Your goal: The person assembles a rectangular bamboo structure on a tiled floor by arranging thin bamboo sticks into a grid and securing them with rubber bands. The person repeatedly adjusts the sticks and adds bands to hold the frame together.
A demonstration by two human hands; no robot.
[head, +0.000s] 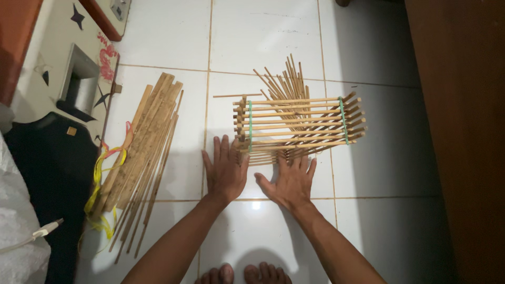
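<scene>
Crouching over a white tiled floor, a person pressed both hands flat, palms down, fingers spread, beside a half-built bamboo-stick cage. The left hand lay w/ fingertips touching the cage's near-left corner; the right hand sat just beside it, fingertips at the lower edge. Neither hand gripped anything. The cage lay on its side near the middle of the floor, its stacked rows held by two green rubber bands, w/ loose sticks fanned out behind it. A bundle of flat bamboo slats, tied w/ yellow and red cord, lay well apart to the left. Bare toes showed at bottom. Risk, as judged: a push from either hand could skew the stacked rows or slip a band off, since nothing but the bands appeared to hold them.
</scene>
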